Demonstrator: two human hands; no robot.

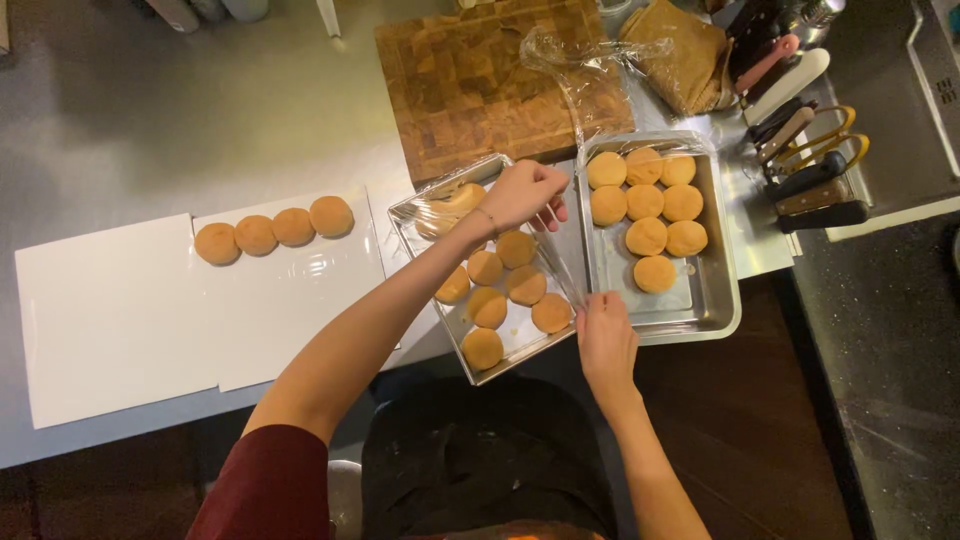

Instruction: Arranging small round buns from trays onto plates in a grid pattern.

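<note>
On the grey tabletop (120, 130), far to your left, four round golden-brown buns (274, 229) sit in a row on flat white sheets of paper (110, 310), well apart from both hands. Moving right, the square metal tray on the left (425, 205) holds seven more buns, partly under a sheet of clear plastic film (560, 270). Your left hand (520, 193) hovers over that tray's far half, its fingers (552, 198) pinched closed on the film's upper edge. The film runs as a narrow, taut band from those fingers down and slightly right to your right hand (604, 338), which sits at the near edge between the two trays; its fingers (588, 302) are closed on the film's lower end. So the film's long axis lies away from you and toward you, with one hand at each end and the left tray's buns just left of it. Right of the film, the second metal tray (715, 300) carries eight buns, uncovered. Beyond lie a wooden chopping board (470, 80) with crumpled film on it, and knives and scissors (815, 165) at the far right.
</note>
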